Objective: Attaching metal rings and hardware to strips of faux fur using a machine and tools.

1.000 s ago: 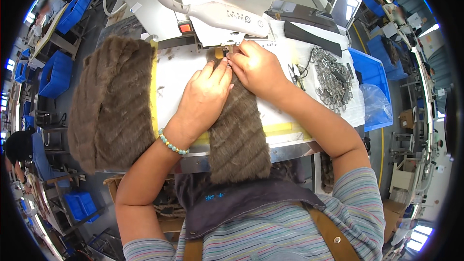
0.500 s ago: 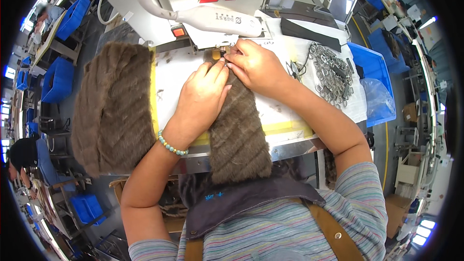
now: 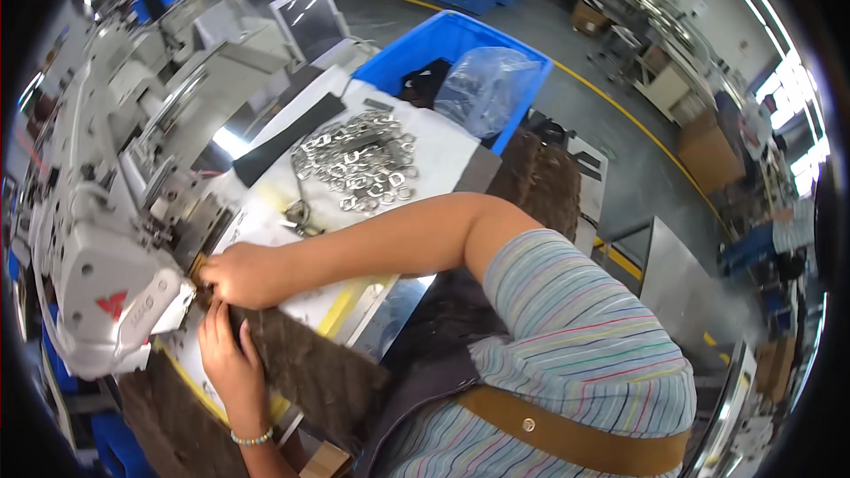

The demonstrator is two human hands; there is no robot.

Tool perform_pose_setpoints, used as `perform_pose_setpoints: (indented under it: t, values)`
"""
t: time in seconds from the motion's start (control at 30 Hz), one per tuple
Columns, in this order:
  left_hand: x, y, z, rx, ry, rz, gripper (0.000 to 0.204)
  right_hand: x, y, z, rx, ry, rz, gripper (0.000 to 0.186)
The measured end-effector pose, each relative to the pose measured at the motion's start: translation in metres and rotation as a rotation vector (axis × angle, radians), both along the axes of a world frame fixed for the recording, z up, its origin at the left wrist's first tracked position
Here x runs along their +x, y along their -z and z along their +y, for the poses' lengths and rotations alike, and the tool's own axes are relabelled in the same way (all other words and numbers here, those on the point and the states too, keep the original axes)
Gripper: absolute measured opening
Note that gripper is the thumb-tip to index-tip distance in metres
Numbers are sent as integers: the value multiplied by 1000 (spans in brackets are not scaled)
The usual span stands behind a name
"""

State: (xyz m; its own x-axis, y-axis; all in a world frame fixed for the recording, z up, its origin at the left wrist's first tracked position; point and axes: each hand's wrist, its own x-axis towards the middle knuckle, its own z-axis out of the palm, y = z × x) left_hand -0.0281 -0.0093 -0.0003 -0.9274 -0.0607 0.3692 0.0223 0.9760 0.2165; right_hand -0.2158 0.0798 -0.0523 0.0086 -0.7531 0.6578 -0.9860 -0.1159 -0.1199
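Note:
A strip of brown fur (image 3: 323,373) lies over the near edge of the sewing table, its far end under my hands at the machine head. My left hand (image 3: 228,363) rests on that fur with fingers stretched out and thumb apart. Just beyond it my right hand (image 3: 246,274) is closed, fingertips pinched beside the needle area of the white sewing machine (image 3: 106,279). What the right fingertips hold is hidden. More brown fur (image 3: 168,420) lies at the lower left, partly cut off by my left arm.
A pile of metal rings and buckles (image 3: 354,159) lies on the white table cover, with a black strip (image 3: 288,137) beside it. Behind stands a blue bin (image 3: 398,49) containing a clear plastic bag (image 3: 487,88). Dark brown fur (image 3: 536,179) hangs near the table's right side.
The view has swung to the right, so the machine and fur now appear at the left. My hands remain together at the machine head.

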Motion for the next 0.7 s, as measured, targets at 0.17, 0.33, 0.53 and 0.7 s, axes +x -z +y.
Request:
perform_pose_setpoints:
  t: [0.17,0.33,0.53,0.7]
  values:
    - [-5,4,-3,9,30,-21,43,-4,-2,4,14,9,21,15]
    - [-5,9,-9,-4,9,-12,43,-4,9,-10,21,2,1,18]
    - [-3,14,-14,1,-9,3,39,-1,17,-17,58,16,45,19]
    - [2,11,-9,-43,52,-67,41,-6,11,-8,38,-9,72,16]
